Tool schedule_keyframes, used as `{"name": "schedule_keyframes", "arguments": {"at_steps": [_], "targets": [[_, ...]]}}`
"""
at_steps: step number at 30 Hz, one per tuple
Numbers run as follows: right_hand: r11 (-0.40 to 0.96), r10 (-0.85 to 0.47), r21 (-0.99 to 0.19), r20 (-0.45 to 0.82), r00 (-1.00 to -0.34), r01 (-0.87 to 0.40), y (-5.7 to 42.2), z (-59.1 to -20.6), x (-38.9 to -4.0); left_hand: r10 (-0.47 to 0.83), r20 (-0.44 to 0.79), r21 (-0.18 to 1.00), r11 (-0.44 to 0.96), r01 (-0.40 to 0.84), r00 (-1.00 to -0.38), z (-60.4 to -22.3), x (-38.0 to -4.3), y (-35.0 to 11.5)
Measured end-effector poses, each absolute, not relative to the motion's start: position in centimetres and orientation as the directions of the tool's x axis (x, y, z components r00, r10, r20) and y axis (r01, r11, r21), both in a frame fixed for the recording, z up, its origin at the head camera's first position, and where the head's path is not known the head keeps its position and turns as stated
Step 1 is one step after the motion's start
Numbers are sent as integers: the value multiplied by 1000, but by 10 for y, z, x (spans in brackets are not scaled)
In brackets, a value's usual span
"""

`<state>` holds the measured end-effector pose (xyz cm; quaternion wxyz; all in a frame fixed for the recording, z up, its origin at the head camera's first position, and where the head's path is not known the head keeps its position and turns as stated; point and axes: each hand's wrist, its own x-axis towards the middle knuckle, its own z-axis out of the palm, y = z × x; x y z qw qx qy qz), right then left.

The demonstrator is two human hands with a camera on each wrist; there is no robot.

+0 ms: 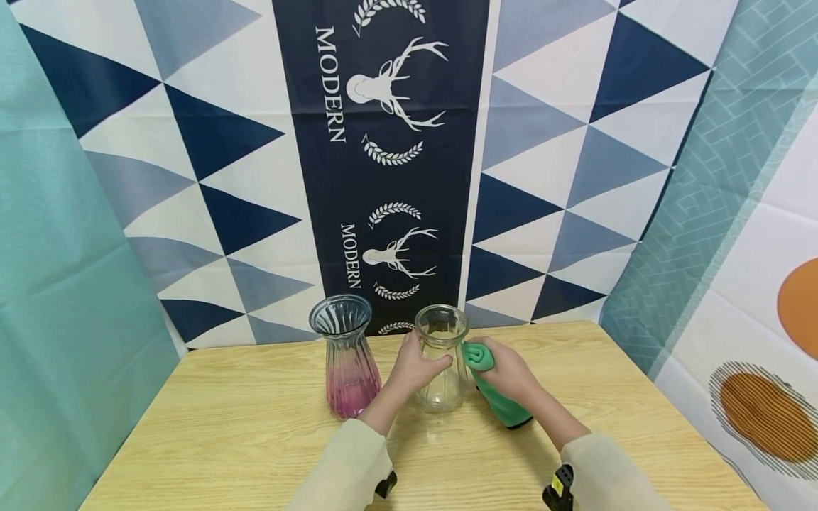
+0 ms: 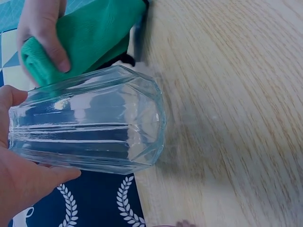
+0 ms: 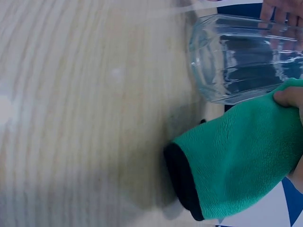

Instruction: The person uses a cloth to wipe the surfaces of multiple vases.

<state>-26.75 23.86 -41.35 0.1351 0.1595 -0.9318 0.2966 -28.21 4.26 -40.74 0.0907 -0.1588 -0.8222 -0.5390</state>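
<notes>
A clear glass vase [image 1: 442, 383] with a rounded rim and ribbed sides stands upright toward the back of the table. My left hand [image 1: 414, 365] grips it from the left, thumb and fingers spread round its upper part, as the left wrist view also shows. On the vase's other side, my right hand [image 1: 505, 369] holds a bunched green cloth [image 3: 241, 156] with a black edge. The cloth's upper end meets the glass just below the rim, while its lower part hangs toward the tabletop. In the right wrist view, fingers of the left hand [image 3: 284, 16] show behind the glass.
A second vase [image 1: 350, 365], blue at the rim and pink at the base, stands on the left, close by my left forearm. The wooden table [image 1: 255, 440] ends at a patterned cloth backdrop [image 1: 396, 177] behind both vases.
</notes>
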Motion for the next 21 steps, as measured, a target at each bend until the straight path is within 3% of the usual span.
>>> {"name": "schedule_keyframes", "arguments": {"at_steps": [12, 21], "targets": [[863, -279, -358, 252, -927, -357, 242, -429, -269, 157, 287, 873, 362, 326, -945, -409, -283, 44], [805, -254, -458, 308, -917, -377, 242, -422, -268, 143, 294, 868, 375, 327, -945, -410, -283, 45]]}}
